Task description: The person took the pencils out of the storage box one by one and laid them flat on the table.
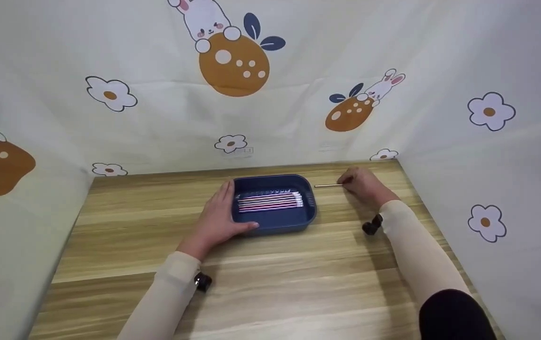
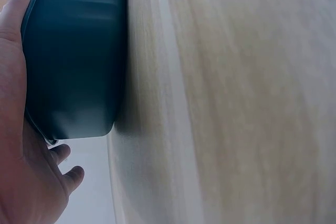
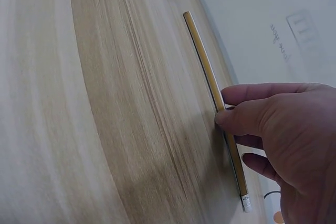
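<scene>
A dark blue rectangular box [image 1: 275, 227] stands near the back of the wooden table. Inside it several striped pencils [image 1: 270, 202] with white ends lie side by side. My left hand [image 1: 213, 215] holds the box's left end, thumb over the front rim and fingers along the left side. From the left wrist the box's outer wall [image 2: 79, 77] shows, with two fingertips beyond it. Right of the box, my right hand [image 1: 364, 184] pinches a gold pencil [image 3: 205, 59] between thumb and fingers. The pencil's white eraser end points back under the palm in the right wrist view.
The wooden table [image 1: 270, 283] is bordered by a pale cloth [image 1: 298, 108] printed with rabbits and flowers at the back and both sides. Each wrist carries a small black camera [image 1: 202, 281]. Table surface lies between the box and my right hand.
</scene>
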### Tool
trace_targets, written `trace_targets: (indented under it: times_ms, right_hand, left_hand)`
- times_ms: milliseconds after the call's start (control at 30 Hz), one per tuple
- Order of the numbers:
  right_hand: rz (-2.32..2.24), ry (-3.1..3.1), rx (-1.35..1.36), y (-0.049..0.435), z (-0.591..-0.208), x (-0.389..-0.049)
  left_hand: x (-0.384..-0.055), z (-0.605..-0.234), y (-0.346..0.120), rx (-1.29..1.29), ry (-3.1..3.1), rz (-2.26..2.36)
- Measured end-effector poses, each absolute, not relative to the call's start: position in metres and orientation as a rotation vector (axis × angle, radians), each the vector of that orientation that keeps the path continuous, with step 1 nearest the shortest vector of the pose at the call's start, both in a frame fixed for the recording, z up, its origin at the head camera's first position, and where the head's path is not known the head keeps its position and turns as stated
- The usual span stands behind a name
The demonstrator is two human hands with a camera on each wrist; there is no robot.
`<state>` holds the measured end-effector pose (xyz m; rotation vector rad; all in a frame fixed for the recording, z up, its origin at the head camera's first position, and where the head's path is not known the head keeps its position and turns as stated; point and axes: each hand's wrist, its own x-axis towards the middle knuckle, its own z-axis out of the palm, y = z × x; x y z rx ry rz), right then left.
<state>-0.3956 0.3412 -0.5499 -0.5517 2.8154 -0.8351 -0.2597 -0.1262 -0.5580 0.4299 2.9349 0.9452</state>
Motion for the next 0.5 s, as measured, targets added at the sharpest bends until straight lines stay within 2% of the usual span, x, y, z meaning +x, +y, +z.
trace_targets:
  times_ms: [500]
  right_hand:
    - [-1.05, 2.846, -0.483, 0.332, -0.542, -0.384]
  left_hand:
    - [-0.261, -0.559, -0.126, 0.446, 2.933, 0.944]
